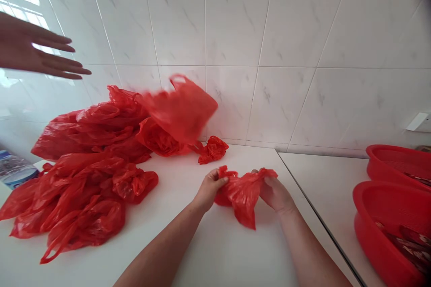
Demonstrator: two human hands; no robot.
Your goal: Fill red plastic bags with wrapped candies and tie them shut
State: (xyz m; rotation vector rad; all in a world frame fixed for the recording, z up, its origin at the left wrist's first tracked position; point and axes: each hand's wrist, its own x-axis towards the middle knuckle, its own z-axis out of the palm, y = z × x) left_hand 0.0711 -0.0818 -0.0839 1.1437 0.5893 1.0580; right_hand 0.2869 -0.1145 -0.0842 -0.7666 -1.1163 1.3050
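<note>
My left hand (210, 188) and my right hand (274, 193) both pinch one crumpled red plastic bag (244, 197) just above the white counter (218, 251). The bag hangs between the two hands, bunched and pointing down. Behind them a small knotted red bag (213, 149) lies near the wall. A blurred red bag (182, 110) is in the air above a large pile of red bags (90, 166) on the left.
Another person's open hand (37, 51) reaches in from the upper left edge. Red plastic basins (390, 206) stand at the right on a second counter. A plastic bottle (16, 170) lies at the far left. A tiled wall (269, 54) closes the back.
</note>
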